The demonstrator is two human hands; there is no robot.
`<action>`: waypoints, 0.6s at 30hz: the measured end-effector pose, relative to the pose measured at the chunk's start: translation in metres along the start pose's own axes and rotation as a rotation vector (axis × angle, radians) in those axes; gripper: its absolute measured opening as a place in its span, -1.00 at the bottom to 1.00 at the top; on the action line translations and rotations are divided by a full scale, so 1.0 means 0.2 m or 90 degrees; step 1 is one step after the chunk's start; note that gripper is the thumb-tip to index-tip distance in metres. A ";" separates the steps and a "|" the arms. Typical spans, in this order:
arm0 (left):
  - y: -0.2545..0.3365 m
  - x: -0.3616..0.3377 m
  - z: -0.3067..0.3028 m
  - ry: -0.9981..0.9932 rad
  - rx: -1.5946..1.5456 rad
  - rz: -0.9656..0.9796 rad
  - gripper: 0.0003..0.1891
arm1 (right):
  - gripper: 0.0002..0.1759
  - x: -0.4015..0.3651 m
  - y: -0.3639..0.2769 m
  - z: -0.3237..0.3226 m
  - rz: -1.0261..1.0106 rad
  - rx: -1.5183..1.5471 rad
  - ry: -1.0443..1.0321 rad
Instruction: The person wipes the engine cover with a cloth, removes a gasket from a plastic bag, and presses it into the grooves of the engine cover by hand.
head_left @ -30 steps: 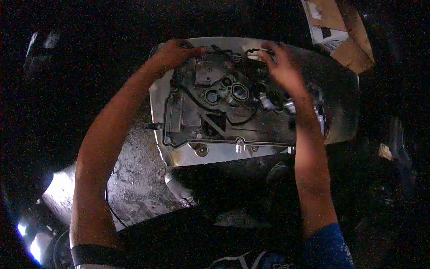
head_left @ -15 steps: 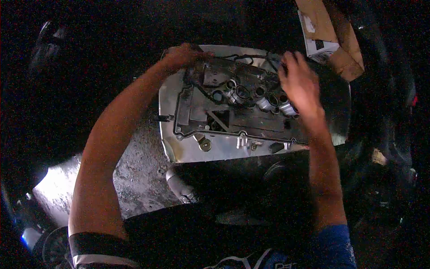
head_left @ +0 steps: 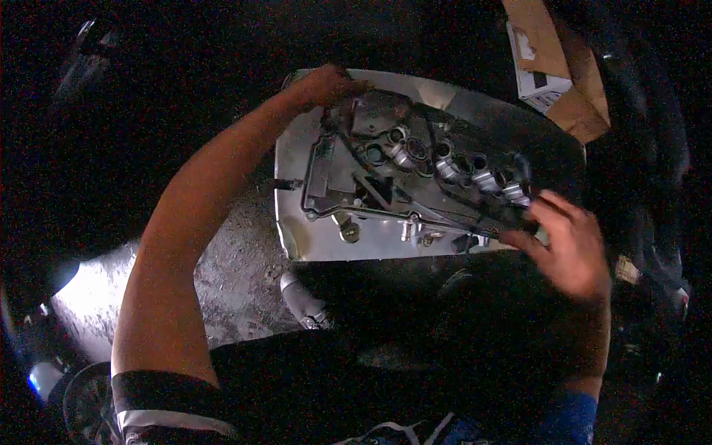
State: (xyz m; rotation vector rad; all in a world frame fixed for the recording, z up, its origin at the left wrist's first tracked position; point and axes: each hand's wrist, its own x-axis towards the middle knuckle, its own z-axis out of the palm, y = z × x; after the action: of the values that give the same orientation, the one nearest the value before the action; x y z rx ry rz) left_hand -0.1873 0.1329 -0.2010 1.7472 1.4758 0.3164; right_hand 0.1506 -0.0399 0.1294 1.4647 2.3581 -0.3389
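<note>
An engine valve cover [head_left: 337, 178], its hollow side up with several round metal tubes along its middle, lies on a pale metal panel [head_left: 297, 245]. My left hand [head_left: 330, 85] is closed around its far left corner; the fingertips are in shadow. A thin black rubber gasket [head_left: 432, 137] runs loosely across the cover, curving from the far edge toward the near right. My right hand [head_left: 567, 245] is at the near right end, thumb and fingers closed around the black strip, partly blurred. Small metal brackets [head_left: 348, 228] show along the near edge.
An open cardboard box [head_left: 545, 44] with a white printed carton [head_left: 541, 89] stands at the back right. Rough ground [head_left: 237, 274] shows at the left beside a bright light patch [head_left: 96, 304]. A wheel [head_left: 89, 408] sits at the lower left. Surroundings are very dark.
My right hand has moved from the far right edge of the cover down to the near right. The black gasket now crosses the cover. My left hand stays at the far left corner.
</note>
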 end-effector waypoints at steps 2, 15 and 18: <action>0.17 -0.14 -0.12 -0.037 -0.087 -0.073 -0.22 | -0.52 -0.01 0.09 -0.06 0.023 -0.104 -0.063; -0.05 -0.39 -0.21 -0.124 -0.345 -0.130 -0.20 | -0.56 0.05 0.52 0.35 -0.012 -0.074 0.023; 0.16 -0.64 -0.29 -0.128 -0.421 -0.294 -0.33 | -0.61 0.14 0.60 0.40 -0.026 -0.007 -0.028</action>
State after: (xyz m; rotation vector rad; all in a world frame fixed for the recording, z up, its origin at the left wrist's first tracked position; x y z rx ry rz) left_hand -0.2383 0.0400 -0.1025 0.8640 1.3706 0.3237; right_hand 0.2594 0.0061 0.0423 1.3925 2.3541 -0.3637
